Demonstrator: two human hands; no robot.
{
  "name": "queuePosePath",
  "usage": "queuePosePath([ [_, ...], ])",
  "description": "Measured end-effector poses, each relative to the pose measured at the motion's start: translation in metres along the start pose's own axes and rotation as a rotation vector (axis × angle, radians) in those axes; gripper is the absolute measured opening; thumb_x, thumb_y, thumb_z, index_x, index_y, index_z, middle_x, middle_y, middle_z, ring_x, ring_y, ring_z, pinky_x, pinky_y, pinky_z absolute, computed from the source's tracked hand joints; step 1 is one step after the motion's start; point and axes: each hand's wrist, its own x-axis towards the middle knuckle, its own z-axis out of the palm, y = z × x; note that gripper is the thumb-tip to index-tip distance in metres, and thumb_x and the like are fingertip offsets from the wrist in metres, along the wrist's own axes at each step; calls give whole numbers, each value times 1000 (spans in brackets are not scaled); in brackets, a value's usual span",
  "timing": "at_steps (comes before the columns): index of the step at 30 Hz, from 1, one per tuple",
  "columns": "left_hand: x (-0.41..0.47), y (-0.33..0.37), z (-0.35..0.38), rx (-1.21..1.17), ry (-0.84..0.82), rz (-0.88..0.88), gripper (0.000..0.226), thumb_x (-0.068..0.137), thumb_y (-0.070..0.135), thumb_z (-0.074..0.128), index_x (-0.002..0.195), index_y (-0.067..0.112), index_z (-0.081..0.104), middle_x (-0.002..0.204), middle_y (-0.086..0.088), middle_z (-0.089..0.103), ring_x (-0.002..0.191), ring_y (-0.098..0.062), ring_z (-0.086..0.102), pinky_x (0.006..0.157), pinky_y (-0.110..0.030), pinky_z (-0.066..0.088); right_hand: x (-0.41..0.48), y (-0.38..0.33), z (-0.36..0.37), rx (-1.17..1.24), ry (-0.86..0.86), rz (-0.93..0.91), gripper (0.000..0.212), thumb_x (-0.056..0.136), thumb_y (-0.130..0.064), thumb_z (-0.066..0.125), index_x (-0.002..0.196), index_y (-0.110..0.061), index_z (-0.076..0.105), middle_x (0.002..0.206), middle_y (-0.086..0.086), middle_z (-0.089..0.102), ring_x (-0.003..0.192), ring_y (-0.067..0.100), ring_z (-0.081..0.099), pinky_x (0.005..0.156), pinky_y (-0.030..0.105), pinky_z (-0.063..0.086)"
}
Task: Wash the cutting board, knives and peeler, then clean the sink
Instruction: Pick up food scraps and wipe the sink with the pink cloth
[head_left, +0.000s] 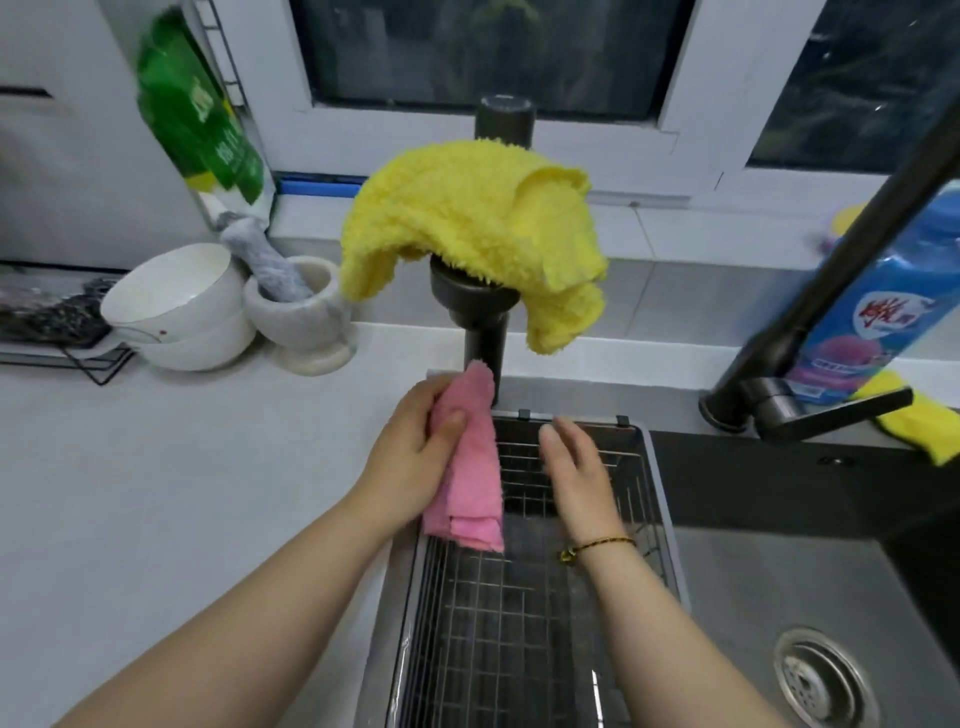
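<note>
Head view, listed near to far, referenced to the wire rack (493, 623) seated in the left part of the sink (727, 597). I note the bare basin and its drain (821, 680) to the right of the rack. Over the rack's far end, the left hand (415, 441) grips a folded pink cloth (472, 483), fingers and thumb curled round its upper half. The cloth's long axis hangs down toward the rack's left rim. The right hand (571, 467) hovers just right of the cloth, apart from it, fingers straight and holding nothing. I judge the right hand nearer the basin, so the cloth must travel rightward to wipe it. Beyond the rack, a yellow cloth (467, 218) drapes a dark fixture (485, 332). No cutting board, knives or peeler are in view.
</note>
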Motion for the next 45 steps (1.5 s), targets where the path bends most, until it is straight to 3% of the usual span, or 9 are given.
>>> queuePosePath([
  [3,0,11,27,-23,-56,-5,37,88,29,44,124,18,43,109,8,51,94,0,52,74,3,33,-18,-4,2,182,-314,94,43,82,-39,50,115,-11,48,70,-6,67,55,1,58,51,15,48],
  [5,1,15,38,-15,-141,-9,35,97,19,40,132,19,40,121,6,48,101,5,48,78,6,30,-20,-8,-6,144,-309,84,23,84,-30,55,99,-12,52,53,-4,59,38,3,50,39,14,42],
  [9,8,-5,35,282,-193,4,50,96,37,28,142,18,29,152,-2,24,136,-5,23,105,-9,11,-5,-21,-41,-10,49,28,10,94,-17,46,91,-11,53,75,5,58,52,5,59,47,17,48],
  [12,11,-30,21,761,-196,-59,53,98,36,28,147,17,16,156,-6,10,144,-18,8,114,-29,5,31,-29,-67,-506,334,-257,30,93,-25,36,113,-11,54,101,11,58,92,24,58,73,29,44],
  [16,13,-47,20,869,-234,-124,53,99,35,25,148,21,11,157,-2,5,145,-15,1,115,-32,-2,83,-33,-79,-1335,-25,-293,63,91,-38,43,145,-19,17,155,6,9,142,24,8,115,41,3],
  [22,18,-55,22,901,-252,-116,53,99,32,24,148,25,5,157,2,0,144,-12,-3,115,-30,-4,138,-23,-41,-1283,-140,-205,57,96,-35,33,146,-25,9,156,3,3,143,27,2,116,43,4],
  [30,20,-56,23,851,-231,-124,52,99,26,29,147,26,10,157,4,4,144,-10,0,115,-29,-3,126,-15,-55,-1088,-339,-514,38,94,-14,41,130,-24,50,144,-3,40,137,16,28,117,33,13],
  [38,19,-52,23,856,-228,-124,52,99,26,29,147,26,11,157,4,5,144,-11,1,115,-29,-2,130,-11,-92,-1068,90,-184,39,96,-20,37,133,-26,45,144,3,41,133,24,33,114,39,21],
  [45,19,-53,24,868,-206,-121,52,98,26,32,147,25,14,156,4,8,144,-12,5,115,-29,0,117,-10,-48,-1252,-125,-361,42,96,-36,34,137,-28,36,148,-2,33,135,22,28,114,43,20],
])
